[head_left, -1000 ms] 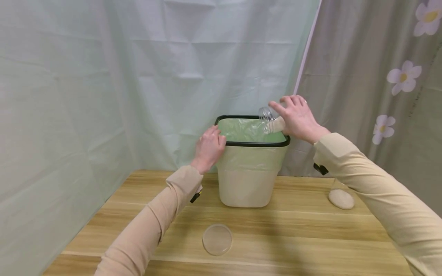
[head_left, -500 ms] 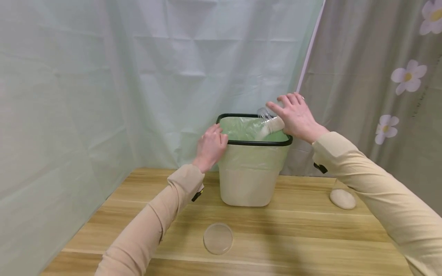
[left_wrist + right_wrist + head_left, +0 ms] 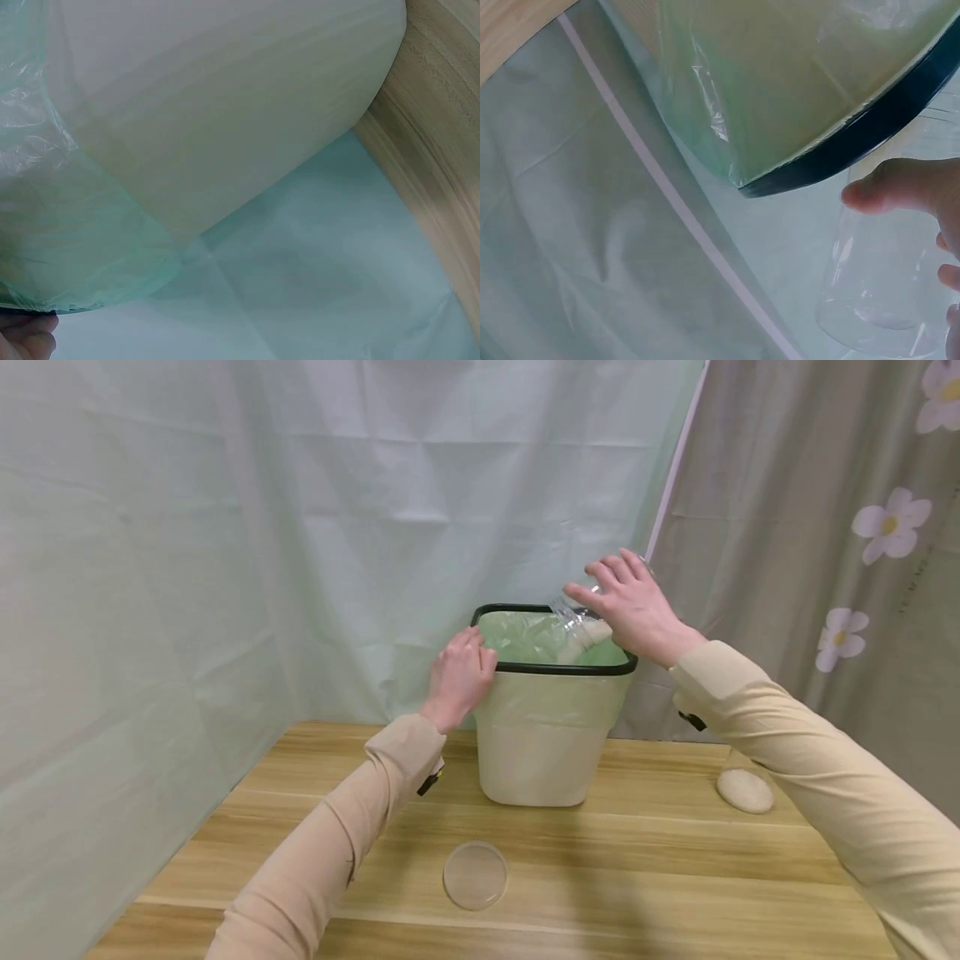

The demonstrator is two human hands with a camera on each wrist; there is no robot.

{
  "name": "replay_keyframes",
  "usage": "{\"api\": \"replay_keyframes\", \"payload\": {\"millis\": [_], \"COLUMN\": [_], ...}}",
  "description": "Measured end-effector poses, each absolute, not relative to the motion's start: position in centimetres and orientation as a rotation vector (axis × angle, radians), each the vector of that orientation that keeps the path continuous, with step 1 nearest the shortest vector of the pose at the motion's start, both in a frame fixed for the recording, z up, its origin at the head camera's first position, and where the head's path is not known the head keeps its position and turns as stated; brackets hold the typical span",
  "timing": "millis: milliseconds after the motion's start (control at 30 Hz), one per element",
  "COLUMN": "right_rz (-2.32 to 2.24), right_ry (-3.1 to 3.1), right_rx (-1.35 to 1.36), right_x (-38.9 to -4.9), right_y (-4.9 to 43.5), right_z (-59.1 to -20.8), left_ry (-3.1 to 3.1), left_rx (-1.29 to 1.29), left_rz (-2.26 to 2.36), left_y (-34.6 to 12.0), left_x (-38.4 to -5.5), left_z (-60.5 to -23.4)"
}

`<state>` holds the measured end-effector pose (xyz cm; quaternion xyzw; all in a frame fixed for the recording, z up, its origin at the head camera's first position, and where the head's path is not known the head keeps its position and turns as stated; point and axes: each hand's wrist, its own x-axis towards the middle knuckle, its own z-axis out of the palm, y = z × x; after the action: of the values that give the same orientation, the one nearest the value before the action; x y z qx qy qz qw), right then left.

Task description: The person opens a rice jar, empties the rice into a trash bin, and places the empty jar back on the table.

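A cream bin (image 3: 536, 760) with a black rim and a green plastic liner stands on the table. My left hand (image 3: 459, 681) grips its left rim; in the left wrist view only the fingers (image 3: 30, 336) show at the lower left corner. Over the opening, my right hand (image 3: 633, 610) holds a clear jar (image 3: 568, 617) tipped mouth-down to the left. Off-white powder (image 3: 576, 647) runs from its mouth into the liner. The right wrist view shows the thumb pressed along the jar's wall (image 3: 870, 292), whose base end looks bare, beside the black rim (image 3: 855, 146).
A clear round lid (image 3: 476, 875) lies on the wooden table (image 3: 660, 852) in front of the bin. At the right, a clear container with off-white contents (image 3: 745, 790) is partly behind the right sleeve. Pale green curtain (image 3: 420, 527) hangs close behind the bin.
The right hand has moved slightly left and up, tipping the jar more steeply. Powder that lay inside the jar a second ago now pours into the bin. The left hand keeps its grip.
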<state>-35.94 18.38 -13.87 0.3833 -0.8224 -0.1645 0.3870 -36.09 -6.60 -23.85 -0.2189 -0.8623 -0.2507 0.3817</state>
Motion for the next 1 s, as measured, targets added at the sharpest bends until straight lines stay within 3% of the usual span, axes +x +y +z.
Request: {"api": "replay_keyframes", "payload": {"millis": [333, 1000], "right_rz": [-0.548, -1.284], "right_ry": [-2.1, -1.887], "right_rx": [1.008, 1.05], "right_x": [-35.7, -35.1], "right_y": [17.2, 15.4], "right_z": [-13.7, -14.0], "left_ry": [-2.194, -2.19], "left_rx": [-0.559, -0.564], "left_rz": [-0.645, -0.653], "left_y": [-6.8, -7.1], "left_x": [-36.3, -36.1], "left_z": [-24.1, -24.1]}}
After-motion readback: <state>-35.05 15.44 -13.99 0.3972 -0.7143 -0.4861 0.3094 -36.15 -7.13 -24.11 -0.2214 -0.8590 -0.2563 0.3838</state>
